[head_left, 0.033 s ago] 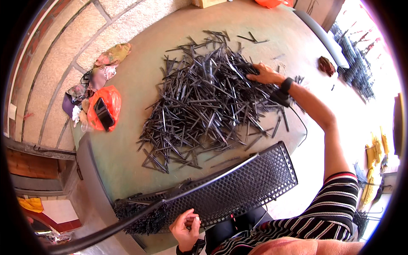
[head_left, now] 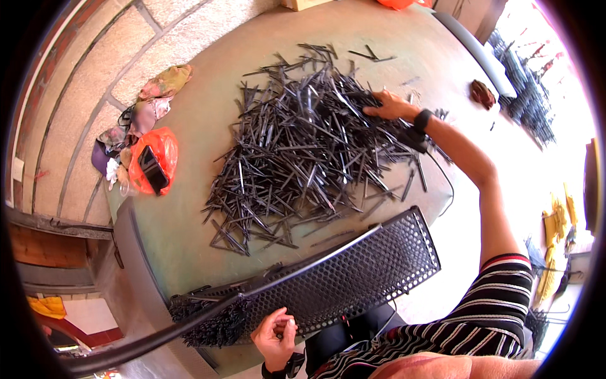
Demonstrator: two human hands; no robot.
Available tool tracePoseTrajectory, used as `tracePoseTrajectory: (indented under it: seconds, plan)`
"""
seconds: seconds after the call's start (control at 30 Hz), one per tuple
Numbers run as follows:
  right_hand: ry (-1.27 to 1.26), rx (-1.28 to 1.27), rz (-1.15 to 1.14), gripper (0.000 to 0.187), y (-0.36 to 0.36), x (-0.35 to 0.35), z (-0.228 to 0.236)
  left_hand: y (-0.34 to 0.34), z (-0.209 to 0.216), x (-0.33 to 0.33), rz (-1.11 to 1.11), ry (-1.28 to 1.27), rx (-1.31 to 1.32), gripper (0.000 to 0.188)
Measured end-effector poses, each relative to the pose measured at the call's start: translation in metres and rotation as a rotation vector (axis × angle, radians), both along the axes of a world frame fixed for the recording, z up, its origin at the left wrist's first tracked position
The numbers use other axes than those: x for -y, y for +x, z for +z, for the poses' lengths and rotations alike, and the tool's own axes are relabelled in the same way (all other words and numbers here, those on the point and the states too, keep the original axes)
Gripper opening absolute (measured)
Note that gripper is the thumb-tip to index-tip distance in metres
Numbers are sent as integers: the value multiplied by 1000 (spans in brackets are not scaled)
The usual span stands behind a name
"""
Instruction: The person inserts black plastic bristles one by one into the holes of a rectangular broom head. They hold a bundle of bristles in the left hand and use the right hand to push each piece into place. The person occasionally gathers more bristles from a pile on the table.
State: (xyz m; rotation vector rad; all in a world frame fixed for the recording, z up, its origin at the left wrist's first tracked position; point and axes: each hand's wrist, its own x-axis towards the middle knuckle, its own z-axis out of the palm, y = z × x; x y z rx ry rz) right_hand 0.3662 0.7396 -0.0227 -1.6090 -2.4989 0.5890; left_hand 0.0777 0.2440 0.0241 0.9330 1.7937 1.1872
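A large loose heap of thin black strips (head_left: 303, 145) lies across the middle of the table. At the heap's right side, my right hand (head_left: 392, 106) is closed around some of these dark strips, whose far ends merge with the pile. A dark device with a cable (head_left: 411, 139) sits by that wrist. Low in the view, my left hand (head_left: 276, 338) has its fingers curled in, beside the near edge of a long black perforated tray (head_left: 353, 268). Whatever those fingers hold, if anything, is hidden. Many dark strip ends (head_left: 211, 322) are packed at the tray's left end.
A thick black bar (head_left: 158, 338) crosses the lower left along the tray. On the table's left lie an orange plastic bag (head_left: 165, 148), a black phone (head_left: 153, 169) and crumpled cloths (head_left: 142, 117). A brown bundle (head_left: 483, 95) is at the right, with a stone wall (head_left: 82, 120) behind.
The whole picture has shifted very slightly. My right hand stays at the heap's right side, and my left hand keeps its place by the tray.
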Motion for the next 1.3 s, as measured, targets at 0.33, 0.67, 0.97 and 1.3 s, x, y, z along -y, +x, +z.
tracePoseTrajectory:
  seconds: [0.33, 0.67, 0.97, 1.3]
  plan:
    - [182, -90, -292, 78, 134, 0, 67, 0, -10, 3, -23, 81, -44, 25]
    - [-271, 256, -406, 37, 232, 70, -5, 3, -9, 4, -51, 108, -100, 24]
    - [-30, 23, -68, 50, 110, 26, -5, 3, -8, 4, -52, 116, -87, 23]
    - [246, 126, -216, 28, 85, 10, 32, 3, -8, 2, -52, 148, -64, 22]
